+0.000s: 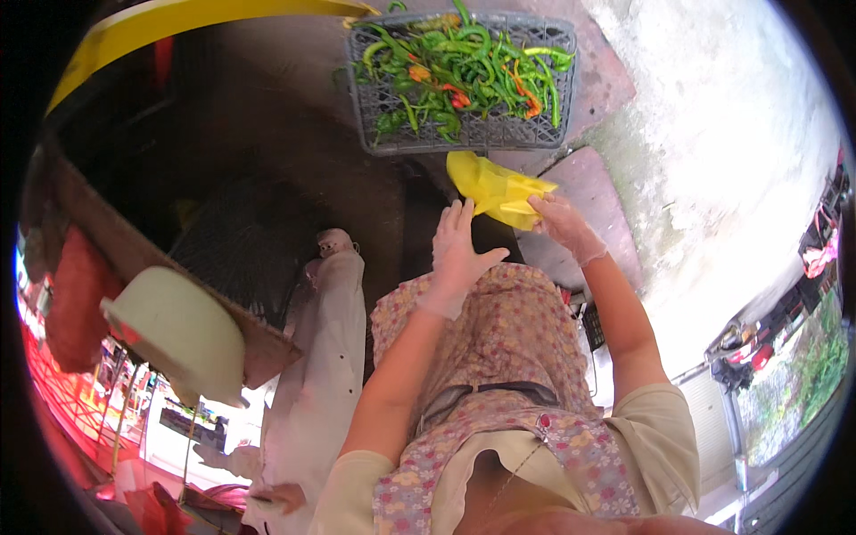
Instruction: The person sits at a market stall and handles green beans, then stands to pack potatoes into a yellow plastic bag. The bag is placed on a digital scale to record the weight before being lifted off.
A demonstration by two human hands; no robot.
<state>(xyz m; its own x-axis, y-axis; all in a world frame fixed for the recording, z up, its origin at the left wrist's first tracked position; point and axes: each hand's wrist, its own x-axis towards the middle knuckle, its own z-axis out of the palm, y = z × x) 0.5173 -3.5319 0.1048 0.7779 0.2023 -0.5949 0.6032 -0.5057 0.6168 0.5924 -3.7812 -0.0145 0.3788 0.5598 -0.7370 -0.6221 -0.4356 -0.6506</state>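
Observation:
Pinched in my right hand [568, 224] is a crumpled yellow plastic bag [498, 184]. My left hand [456, 257] is raised at the bag's near left side, its thumb spread away from the fingers. Its fingertips are close to the bag's edge; whether they touch it I cannot tell. Thin see-through gloves cover both hands. Just beyond the bag, a grey plastic crate [468, 144] holds a loose layer of green chili peppers [481, 67], a few of them red or orange. Below my hands is my flowered apron [488, 321].
Another person in pale clothing [317, 374] stands close on my left. A pale green basin [180, 328] rests by a brown board edge [267, 351] at the left. Concrete floor [702, 134] extends to the right, with a yellow band [200, 15] at the upper left.

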